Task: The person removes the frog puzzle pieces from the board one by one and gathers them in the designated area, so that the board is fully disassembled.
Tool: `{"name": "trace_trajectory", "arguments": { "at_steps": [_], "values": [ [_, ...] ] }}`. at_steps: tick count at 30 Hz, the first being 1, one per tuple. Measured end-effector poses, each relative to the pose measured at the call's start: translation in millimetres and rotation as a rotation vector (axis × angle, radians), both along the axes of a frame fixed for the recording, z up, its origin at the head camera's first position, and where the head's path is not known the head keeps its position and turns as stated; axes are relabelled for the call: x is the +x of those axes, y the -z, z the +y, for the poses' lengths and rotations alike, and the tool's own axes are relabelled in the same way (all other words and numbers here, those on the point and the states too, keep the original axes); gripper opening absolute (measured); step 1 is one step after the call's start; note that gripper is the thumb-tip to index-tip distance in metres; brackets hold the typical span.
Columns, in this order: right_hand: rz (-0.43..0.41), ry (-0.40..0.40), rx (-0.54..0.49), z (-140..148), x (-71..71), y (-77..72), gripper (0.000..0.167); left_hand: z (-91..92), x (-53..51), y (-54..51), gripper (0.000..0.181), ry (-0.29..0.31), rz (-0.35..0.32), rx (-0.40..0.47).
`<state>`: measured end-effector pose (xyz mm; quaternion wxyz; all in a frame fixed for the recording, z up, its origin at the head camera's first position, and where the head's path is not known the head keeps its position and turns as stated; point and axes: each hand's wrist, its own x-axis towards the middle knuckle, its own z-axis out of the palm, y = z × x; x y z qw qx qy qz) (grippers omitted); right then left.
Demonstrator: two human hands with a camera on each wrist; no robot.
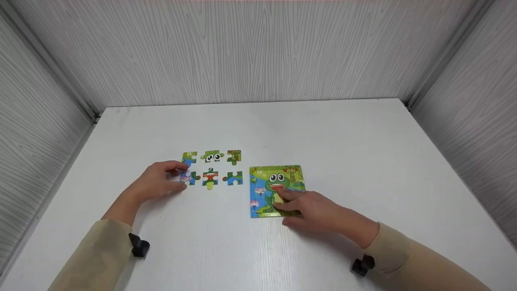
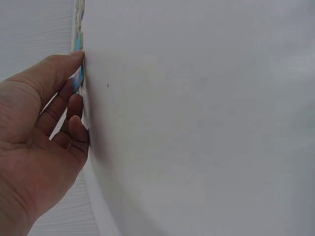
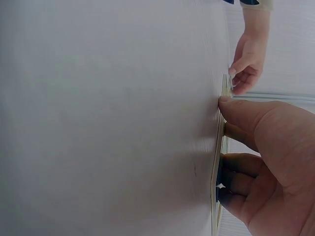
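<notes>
In the head view my left hand (image 1: 157,182) is at the lower-left jigsaw piece (image 1: 188,178), a blue one with a pink flower, its thumb and index finger at opposite edges. The left wrist view shows this piece (image 2: 77,79) edge-on between thumb and fingers. Beside it lie an eyes piece (image 1: 212,156), a red-mouth piece (image 1: 210,178), a lower-right piece (image 1: 234,178), an upper-right piece (image 1: 234,156) and an upper-left piece (image 1: 188,156). My right hand (image 1: 313,210) rests on a frog puzzle board (image 1: 262,178), fingers on its face, thumb by its near edge (image 3: 218,147).
The white table (image 1: 226,242) carries the pieces in two spaced rows, left of the board. Grey wood-grain panels stand behind (image 1: 250,52) and at both sides. A dark wrist mount (image 1: 139,245) sits at each tan sleeve (image 1: 95,254).
</notes>
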<state>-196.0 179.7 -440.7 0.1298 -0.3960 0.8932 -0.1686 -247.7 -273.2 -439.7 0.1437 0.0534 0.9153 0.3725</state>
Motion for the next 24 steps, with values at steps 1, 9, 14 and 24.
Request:
{"name": "trace_trajectory", "arguments": {
  "at_steps": [1,9,14,24],
  "values": [
    [0.001,0.0,-0.001,0.1,0.1,-0.3,0.048,0.0,0.0,0.0,0.056,-0.003,-0.006,0.002],
    [0.0,-0.01,0.002,-0.1,-0.2,-1.1,0.05,-0.8,-1.0,3.5,0.053,-0.02,-0.013,0.018],
    [0.007,-0.017,-0.007,0.0,-0.3,-1.0,0.049,-0.8,-0.6,3.5,0.051,-0.018,-0.004,0.031],
    [0.023,-0.026,-0.012,0.6,-0.3,-0.6,0.049,-2.3,-0.5,5.2,0.051,-0.012,-0.001,0.035]
  ]
}}
